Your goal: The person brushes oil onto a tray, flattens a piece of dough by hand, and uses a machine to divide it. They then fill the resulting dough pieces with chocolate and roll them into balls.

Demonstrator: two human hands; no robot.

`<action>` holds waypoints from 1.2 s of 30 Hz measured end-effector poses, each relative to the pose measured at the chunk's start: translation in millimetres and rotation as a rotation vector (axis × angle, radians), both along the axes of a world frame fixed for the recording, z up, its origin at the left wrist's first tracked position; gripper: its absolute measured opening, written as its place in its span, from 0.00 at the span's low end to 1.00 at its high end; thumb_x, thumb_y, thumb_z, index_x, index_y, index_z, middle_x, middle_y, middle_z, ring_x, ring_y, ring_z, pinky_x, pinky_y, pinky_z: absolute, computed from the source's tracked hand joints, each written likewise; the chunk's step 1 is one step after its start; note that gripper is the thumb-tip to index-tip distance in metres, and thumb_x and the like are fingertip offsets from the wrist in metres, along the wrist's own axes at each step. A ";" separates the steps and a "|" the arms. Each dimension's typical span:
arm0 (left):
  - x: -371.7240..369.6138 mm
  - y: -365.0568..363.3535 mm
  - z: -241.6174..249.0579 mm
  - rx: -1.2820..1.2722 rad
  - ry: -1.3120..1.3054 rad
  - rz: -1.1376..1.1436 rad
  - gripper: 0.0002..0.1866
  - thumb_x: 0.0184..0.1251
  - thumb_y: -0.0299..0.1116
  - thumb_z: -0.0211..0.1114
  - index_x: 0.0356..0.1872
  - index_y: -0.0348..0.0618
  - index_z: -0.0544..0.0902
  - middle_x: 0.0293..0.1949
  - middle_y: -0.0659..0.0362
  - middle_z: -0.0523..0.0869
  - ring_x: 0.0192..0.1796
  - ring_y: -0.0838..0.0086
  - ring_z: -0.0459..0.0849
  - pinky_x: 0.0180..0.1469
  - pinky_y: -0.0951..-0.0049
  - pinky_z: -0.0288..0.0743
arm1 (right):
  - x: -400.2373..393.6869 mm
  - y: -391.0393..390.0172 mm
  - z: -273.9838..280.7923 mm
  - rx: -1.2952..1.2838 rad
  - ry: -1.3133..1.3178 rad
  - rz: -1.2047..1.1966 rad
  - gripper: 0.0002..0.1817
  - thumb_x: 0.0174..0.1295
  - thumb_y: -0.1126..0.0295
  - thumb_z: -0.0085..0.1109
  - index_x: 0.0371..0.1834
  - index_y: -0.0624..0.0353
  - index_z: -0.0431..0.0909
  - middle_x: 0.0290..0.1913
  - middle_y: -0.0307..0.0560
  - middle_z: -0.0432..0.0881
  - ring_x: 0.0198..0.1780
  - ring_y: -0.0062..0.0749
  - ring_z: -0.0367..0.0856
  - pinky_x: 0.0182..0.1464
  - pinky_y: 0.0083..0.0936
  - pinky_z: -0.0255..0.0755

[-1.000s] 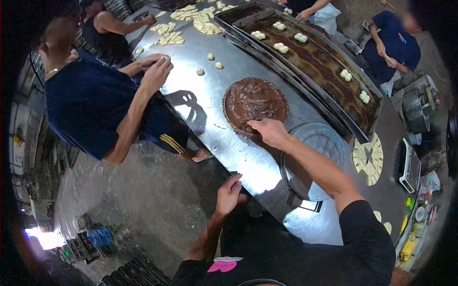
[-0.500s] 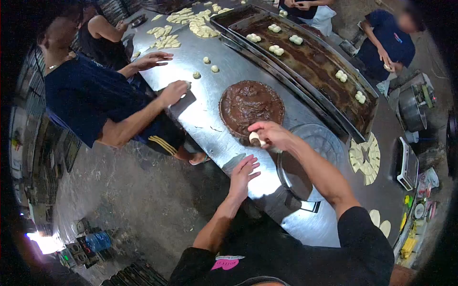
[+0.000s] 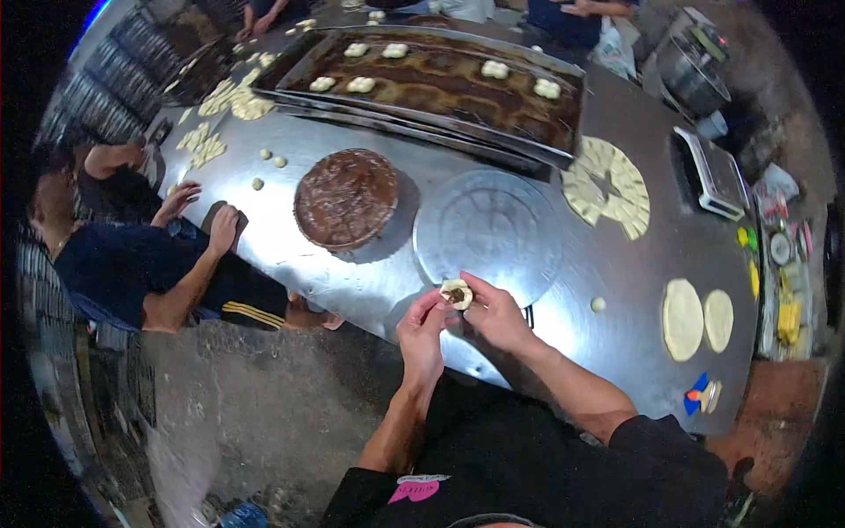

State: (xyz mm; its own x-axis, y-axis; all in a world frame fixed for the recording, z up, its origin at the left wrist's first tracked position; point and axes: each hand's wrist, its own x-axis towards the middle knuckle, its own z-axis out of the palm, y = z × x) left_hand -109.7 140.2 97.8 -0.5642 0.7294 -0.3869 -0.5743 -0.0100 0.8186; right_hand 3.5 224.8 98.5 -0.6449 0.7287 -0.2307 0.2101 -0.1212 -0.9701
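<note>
Between my two hands is a small round of pale dough with dark brown filling showing in its open top. My left hand pinches its left side, and my right hand grips the right side with thumb and fingers. Just beyond them lies a round metal lid on the metal table. A round pan of brown filling stands to the lid's left. Behind both, a long dark baking tray carries several small clusters of dough balls.
A co-worker stands at the left edge, hands over the table near small dough balls. Cut dough, flat dough ovals and a scale lie to the right. Other people stand behind the tray.
My hands have come together at the dough, which my right hand alone held beside the filling pan before. The view has turned to the right, and the co-worker's hands have shifted.
</note>
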 end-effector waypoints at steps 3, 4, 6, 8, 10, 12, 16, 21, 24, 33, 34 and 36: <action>30.6 -7.0 14.6 -0.018 0.167 -0.051 0.10 0.65 0.23 0.62 0.46 0.36 0.82 0.42 0.59 0.83 0.46 0.74 0.81 0.49 0.73 0.78 | 28.5 -19.4 18.3 0.517 -0.102 -0.091 0.23 0.60 0.79 0.53 0.61 0.70 0.69 0.54 0.62 0.79 0.52 0.49 0.81 0.53 0.31 0.76; 34.1 -10.3 11.4 -0.029 0.173 -0.060 0.10 0.65 0.23 0.62 0.46 0.36 0.82 0.42 0.59 0.83 0.46 0.74 0.81 0.49 0.73 0.78 | 37.8 -20.2 22.5 0.583 -0.080 -0.057 0.21 0.61 0.79 0.54 0.59 0.68 0.72 0.52 0.61 0.80 0.48 0.46 0.83 0.49 0.30 0.78; 35.4 -16.0 6.1 0.062 0.389 -0.104 0.09 0.64 0.22 0.62 0.44 0.35 0.82 0.45 0.57 0.82 0.49 0.73 0.80 0.52 0.73 0.75 | 51.3 -19.5 33.0 0.623 -0.047 -0.020 0.16 0.59 0.74 0.58 0.52 0.64 0.78 0.41 0.57 0.84 0.41 0.48 0.85 0.41 0.33 0.78; 32.6 -17.1 12.8 0.162 0.421 -0.114 0.08 0.63 0.21 0.62 0.43 0.35 0.82 0.46 0.55 0.82 0.51 0.71 0.79 0.54 0.73 0.72 | 57.4 -11.0 37.0 0.659 -0.011 0.009 0.13 0.58 0.72 0.61 0.47 0.60 0.81 0.38 0.53 0.83 0.36 0.43 0.84 0.37 0.30 0.77; 22.3 -17.9 9.5 0.208 -0.017 -0.255 0.08 0.63 0.21 0.62 0.42 0.35 0.81 0.45 0.55 0.83 0.50 0.71 0.79 0.54 0.73 0.72 | 52.5 -6.7 51.3 0.600 -0.052 0.020 0.11 0.56 0.71 0.64 0.42 0.59 0.82 0.35 0.50 0.81 0.33 0.40 0.82 0.36 0.29 0.76; 7.2 -15.4 -2.3 0.277 0.036 -0.313 0.07 0.65 0.25 0.60 0.42 0.34 0.79 0.45 0.54 0.83 0.50 0.67 0.80 0.54 0.64 0.76 | 37.3 -1.7 54.5 0.383 0.078 0.021 0.09 0.55 0.70 0.65 0.39 0.60 0.82 0.36 0.48 0.80 0.34 0.40 0.81 0.36 0.29 0.76; -16.4 -11.6 -6.0 0.231 -0.206 -0.329 0.12 0.69 0.28 0.58 0.50 0.35 0.77 0.47 0.55 0.83 0.49 0.69 0.82 0.53 0.67 0.77 | 9.7 -5.9 41.7 0.677 0.007 -0.066 0.07 0.57 0.78 0.62 0.39 0.64 0.81 0.37 0.49 0.81 0.36 0.36 0.82 0.39 0.27 0.76; -33.1 -10.8 -2.1 0.190 -0.336 -0.216 0.14 0.71 0.27 0.56 0.54 0.32 0.78 0.50 0.52 0.82 0.50 0.69 0.82 0.54 0.69 0.77 | -14.8 -18.6 48.7 1.037 0.025 -0.033 0.13 0.53 0.79 0.63 0.43 0.63 0.81 0.41 0.50 0.83 0.38 0.40 0.83 0.41 0.32 0.77; -43.8 -11.0 -8.2 0.234 -0.393 -0.377 0.16 0.71 0.28 0.57 0.56 0.31 0.77 0.51 0.52 0.82 0.51 0.68 0.82 0.55 0.67 0.77 | -12.9 -4.0 49.2 0.974 0.008 0.102 0.09 0.51 0.77 0.64 0.37 0.62 0.80 0.36 0.45 0.80 0.37 0.37 0.80 0.37 0.31 0.76; -19.0 32.5 -7.8 0.082 -0.169 -0.817 0.19 0.64 0.22 0.63 0.57 0.30 0.76 0.49 0.51 0.84 0.50 0.68 0.83 0.54 0.67 0.79 | 45.2 -2.5 33.6 0.931 -0.274 -0.066 0.07 0.53 0.69 0.63 0.35 0.53 0.79 0.30 0.40 0.78 0.34 0.35 0.77 0.37 0.32 0.64; -4.9 34.9 -8.4 0.084 -0.174 -0.846 0.19 0.64 0.22 0.63 0.57 0.30 0.76 0.49 0.51 0.84 0.50 0.68 0.83 0.54 0.67 0.79 | 56.1 -9.9 35.1 0.929 -0.292 -0.090 0.07 0.53 0.69 0.63 0.35 0.53 0.79 0.30 0.40 0.78 0.34 0.35 0.77 0.37 0.32 0.64; 30.9 35.8 -10.8 0.084 -0.152 -0.755 0.17 0.64 0.22 0.64 0.55 0.33 0.79 0.44 0.56 0.85 0.46 0.74 0.83 0.50 0.74 0.78 | 80.1 -24.4 39.7 0.920 -0.256 -0.304 0.05 0.51 0.70 0.64 0.30 0.54 0.77 0.28 0.40 0.78 0.33 0.36 0.77 0.38 0.33 0.64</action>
State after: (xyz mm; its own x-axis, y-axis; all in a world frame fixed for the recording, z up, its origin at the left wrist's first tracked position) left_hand -78.7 176.0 87.0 0.1529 0.9255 -0.3465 -0.5559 0.3705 0.7441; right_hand 83.6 200.3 138.2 -0.4118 0.8189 0.3998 0.5104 0.5707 -0.6432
